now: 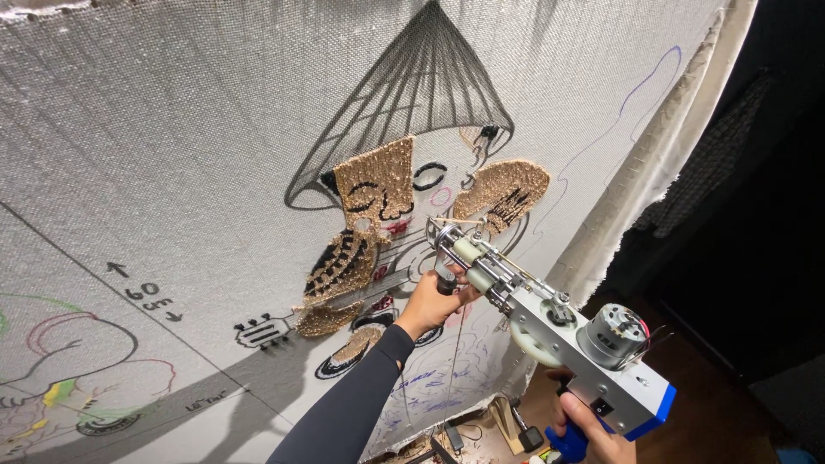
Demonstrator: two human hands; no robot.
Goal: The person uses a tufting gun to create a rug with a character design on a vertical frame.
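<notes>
A white woven cloth point(172, 129) is stretched upright, its frayed edge seen at the right. Tan and black tufted patches point(378, 185) are worked into a drawn figure with a cone hat. Coloured sketch lines point(77, 369) are marked at the lower left.

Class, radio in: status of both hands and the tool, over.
Left hand gripping tufting gun front handle. Right hand on blue rear grip. Needle end at stretched cloth, beside tan tufted patches. Nothing in the way.

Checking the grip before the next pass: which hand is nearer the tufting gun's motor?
Right. The right hand grips the blue rear handle just below the motor; the left hand holds the front handle, nearer the needle end at the cloth.
</notes>
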